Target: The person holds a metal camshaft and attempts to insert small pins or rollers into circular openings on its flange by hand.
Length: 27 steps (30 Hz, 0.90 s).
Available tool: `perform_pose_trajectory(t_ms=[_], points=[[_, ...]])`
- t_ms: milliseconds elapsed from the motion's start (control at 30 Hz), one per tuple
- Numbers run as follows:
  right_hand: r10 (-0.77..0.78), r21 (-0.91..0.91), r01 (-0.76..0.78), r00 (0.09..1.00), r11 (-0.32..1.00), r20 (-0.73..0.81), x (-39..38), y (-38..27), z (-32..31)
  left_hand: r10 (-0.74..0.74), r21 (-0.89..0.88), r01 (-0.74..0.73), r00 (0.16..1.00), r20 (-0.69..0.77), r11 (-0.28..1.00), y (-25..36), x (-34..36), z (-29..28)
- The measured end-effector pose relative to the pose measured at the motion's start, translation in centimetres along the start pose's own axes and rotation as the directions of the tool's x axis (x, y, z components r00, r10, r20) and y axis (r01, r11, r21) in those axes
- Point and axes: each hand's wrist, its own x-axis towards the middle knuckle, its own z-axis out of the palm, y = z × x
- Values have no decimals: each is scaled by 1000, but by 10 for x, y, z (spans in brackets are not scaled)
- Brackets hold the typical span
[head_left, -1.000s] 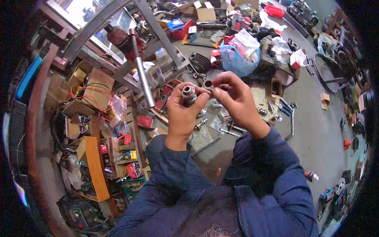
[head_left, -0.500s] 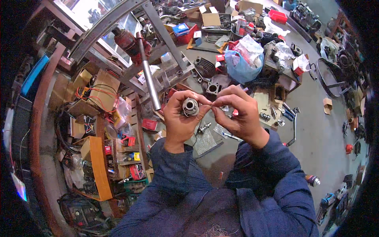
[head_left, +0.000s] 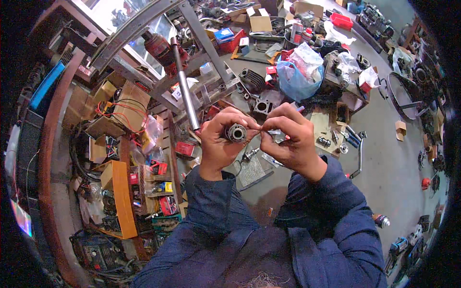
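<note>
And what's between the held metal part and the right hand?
Fingers of the left hand, close to the right hand; head view. Anything pinched there is unclear.

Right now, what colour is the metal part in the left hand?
The metal part is silver-grey, seen best in the head view.

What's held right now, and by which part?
Left hand grips a round metal part around its side, bored end facing the camera. Right hand is curled close by; can't tell whether it pinches anything.
</note>
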Motion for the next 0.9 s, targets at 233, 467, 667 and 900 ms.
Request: perform_pose_trajectory(t_ms=[233,467,667,900], points=[[-27,-30,27,999,999,-17,1,1,-1,-34,80,27,996,83,996,0,0,-3],[99,149,-91,994,985,-46,2,4,-8,-213,-465,210,976,48,860,-20,-8,6],[105,156,-98,994,983,-35,4,0,-8,-252,-452,250,966,57,856,-25,-11,9],[62,161,-61,998,985,0,4,-2,-10,-146,-334,174,984,106,927,-22,-8,11]])
